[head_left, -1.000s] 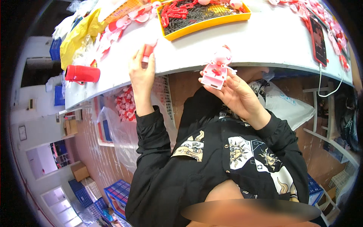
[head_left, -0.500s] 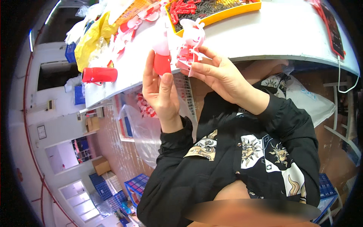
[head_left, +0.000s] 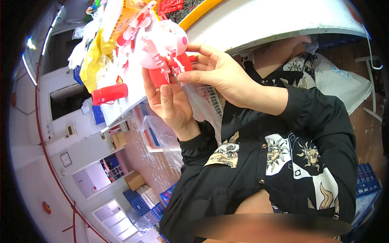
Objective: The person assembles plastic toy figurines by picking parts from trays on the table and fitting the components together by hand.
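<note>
Above the near edge of the white table, my left hand (head_left: 172, 106) grips a pink-and-red toy figure half (head_left: 159, 77) between thumb and fingers; its hollow inner side shows. Across from it, my right hand (head_left: 225, 79) pinches the other figure half (head_left: 175, 37), which has a rounded pink head with a darker pink spot and a red body below. The two halves are close together at an angle, with a gap between them. Small pink and red pieces show inside the gap; whether the halves touch at the back is hidden.
A red cylindrical container (head_left: 110, 94) lies at the table's left edge, near a yellow plastic bag (head_left: 94, 60). Behind my hands is a yellow tray (head_left: 201, 13) of dark and red small parts. Pink and red pieces (head_left: 129, 35) are heaped at the left; a white sack (head_left: 342, 81) stands right.
Both hands have moved left and brought the two figure halves nearer each other, turning them so the insides show. The view has shifted, and the red phone at the right has left it.
</note>
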Demonstrator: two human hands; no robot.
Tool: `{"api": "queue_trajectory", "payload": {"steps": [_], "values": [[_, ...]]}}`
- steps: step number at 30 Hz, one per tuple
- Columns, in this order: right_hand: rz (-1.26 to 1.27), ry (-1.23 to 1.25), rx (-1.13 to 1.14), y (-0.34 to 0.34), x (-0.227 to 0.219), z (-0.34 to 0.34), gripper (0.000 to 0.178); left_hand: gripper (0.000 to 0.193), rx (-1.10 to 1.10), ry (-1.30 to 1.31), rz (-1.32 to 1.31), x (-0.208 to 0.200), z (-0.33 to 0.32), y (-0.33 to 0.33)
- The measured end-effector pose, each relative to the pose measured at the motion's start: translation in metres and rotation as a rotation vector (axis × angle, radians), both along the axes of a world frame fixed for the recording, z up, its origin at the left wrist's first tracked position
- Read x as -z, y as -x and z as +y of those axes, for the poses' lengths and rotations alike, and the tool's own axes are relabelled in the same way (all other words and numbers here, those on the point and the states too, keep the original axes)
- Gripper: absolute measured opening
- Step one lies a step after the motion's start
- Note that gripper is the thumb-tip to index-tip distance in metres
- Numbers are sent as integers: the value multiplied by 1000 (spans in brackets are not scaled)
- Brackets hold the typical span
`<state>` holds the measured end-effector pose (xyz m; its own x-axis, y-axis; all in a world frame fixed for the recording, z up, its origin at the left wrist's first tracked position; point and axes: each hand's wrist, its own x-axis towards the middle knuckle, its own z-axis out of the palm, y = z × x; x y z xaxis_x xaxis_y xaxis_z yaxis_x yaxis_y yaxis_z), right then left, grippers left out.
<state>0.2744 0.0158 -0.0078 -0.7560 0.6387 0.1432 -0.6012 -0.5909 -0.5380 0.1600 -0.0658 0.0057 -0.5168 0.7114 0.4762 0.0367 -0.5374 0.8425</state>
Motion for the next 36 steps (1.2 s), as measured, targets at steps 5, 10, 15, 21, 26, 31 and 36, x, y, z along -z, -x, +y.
{"api": "queue_trajectory", "payload": {"steps": [5,10,15,21,26,31,36], "values": [[20,6,-3,0,1,0,58,58,25,25,18,-3,1,-5],[20,-24,7,0,-1,0,57,62,7,37,13,-3,1,-7],[-1,-5,3,-2,-2,1,57,60,-90,88,52,-6,2,-14],[-2,-130,114,-1,3,1,54,59,-73,113,133,-8,-1,-15],[9,-175,256,3,2,0,57,58,-16,61,-16,-8,4,-23],[-6,-209,259,-3,-3,5,56,57,-5,44,-36,-11,8,-29],[-16,-178,223,-9,-4,10,54,56,-16,24,26,-12,15,-36]]}}
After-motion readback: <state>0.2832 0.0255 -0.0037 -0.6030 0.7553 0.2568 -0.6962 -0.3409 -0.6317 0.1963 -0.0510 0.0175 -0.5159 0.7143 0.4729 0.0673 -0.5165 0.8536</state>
